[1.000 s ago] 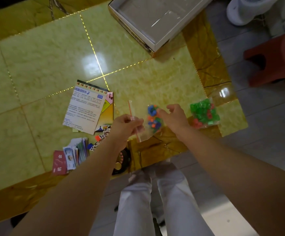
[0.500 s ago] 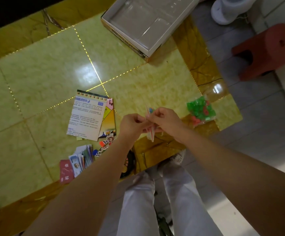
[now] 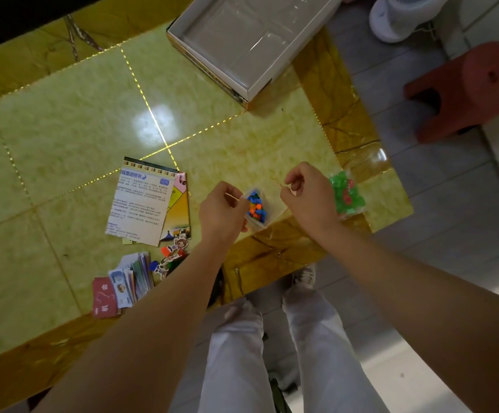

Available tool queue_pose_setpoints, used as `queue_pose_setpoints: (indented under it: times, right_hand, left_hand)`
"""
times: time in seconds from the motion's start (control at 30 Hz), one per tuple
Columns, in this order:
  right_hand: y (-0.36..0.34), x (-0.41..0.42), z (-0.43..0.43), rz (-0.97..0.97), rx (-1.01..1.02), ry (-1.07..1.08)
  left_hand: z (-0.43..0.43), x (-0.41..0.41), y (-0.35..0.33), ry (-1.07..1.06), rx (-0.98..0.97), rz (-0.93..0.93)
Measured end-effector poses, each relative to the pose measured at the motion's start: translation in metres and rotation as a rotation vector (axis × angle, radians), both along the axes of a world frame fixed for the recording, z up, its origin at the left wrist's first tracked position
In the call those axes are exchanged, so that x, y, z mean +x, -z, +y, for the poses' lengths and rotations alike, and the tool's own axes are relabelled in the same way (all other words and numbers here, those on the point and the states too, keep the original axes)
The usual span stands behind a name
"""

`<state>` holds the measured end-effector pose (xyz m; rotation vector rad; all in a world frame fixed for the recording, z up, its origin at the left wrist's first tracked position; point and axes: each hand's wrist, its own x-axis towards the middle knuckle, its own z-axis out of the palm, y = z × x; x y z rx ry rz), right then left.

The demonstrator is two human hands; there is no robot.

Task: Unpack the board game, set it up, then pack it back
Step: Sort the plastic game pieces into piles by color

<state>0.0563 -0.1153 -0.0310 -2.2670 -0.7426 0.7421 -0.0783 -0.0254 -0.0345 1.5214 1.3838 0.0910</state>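
Clear bag of coloured pieces (image 3: 255,208) held just above near edge of table (image 3: 63,129), mouth stretched open. Left hand (image 3: 223,213) pinching left rim; right hand (image 3: 308,195) pinching right rim. Bag of green pieces (image 3: 346,193) on table beside right hand. Open box (image 3: 251,46) at far side.

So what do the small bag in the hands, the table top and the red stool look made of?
The small bag: thin clear plastic film; coloured pieces show through. The table top: glossy, marble-patterned, mirrors a light; polished stone or laminate, cannot tell. The red stool: probably matte moulded plastic, going by its rounded one-piece shape.
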Motion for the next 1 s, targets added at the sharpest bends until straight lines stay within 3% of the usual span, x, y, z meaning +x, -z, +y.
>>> queue_pose_setpoints:
  times: [0.1,0.17,0.23,0.3,0.4,0.5,0.57,0.67,0.83,1.0]
  right_hand:
    - [-0.009,-0.006,0.001,0.066,0.154,-0.199]
    - [-0.005,-0.009,0.000,0.132,0.066,-0.345]
    - [0.004,-0.008,-0.005,0.070,-0.073,-0.472]
    - [0.010,-0.004,-0.012,0.009,-0.080,-0.497]
    - [0.018,0.002,-0.020,0.022,0.014,-0.334]
    - [0.030,0.011,-0.025,0.129,0.045,-0.025]
    - [0.042,0.014,-0.028,0.185,0.020,0.070]
    - [0.063,0.014,-0.031,0.252,-0.123,0.045]
    - [0.084,0.010,-0.031,0.426,-0.124,0.032]
    - [0.091,0.013,-0.022,0.395,-0.171,0.144]
  left_hand:
    - [-0.006,0.002,0.001,-0.013,-0.043,-0.039]
    - [-0.010,0.002,0.003,-0.039,-0.087,-0.091]
    - [-0.011,0.002,0.002,-0.068,-0.168,-0.186]
    - [-0.011,0.003,0.001,-0.073,-0.279,-0.285]
    - [-0.010,-0.003,0.015,-0.143,-0.319,-0.245]
    - [-0.012,-0.012,0.053,-0.141,-0.213,0.047]
    - [-0.018,-0.010,0.075,-0.119,-0.299,0.147]
    - [-0.032,0.003,0.101,-0.192,-0.427,0.099]
    - [-0.042,0.013,0.112,-0.270,-0.434,-0.007]
    - [-0.027,-0.007,0.096,-0.347,-0.375,-0.058]
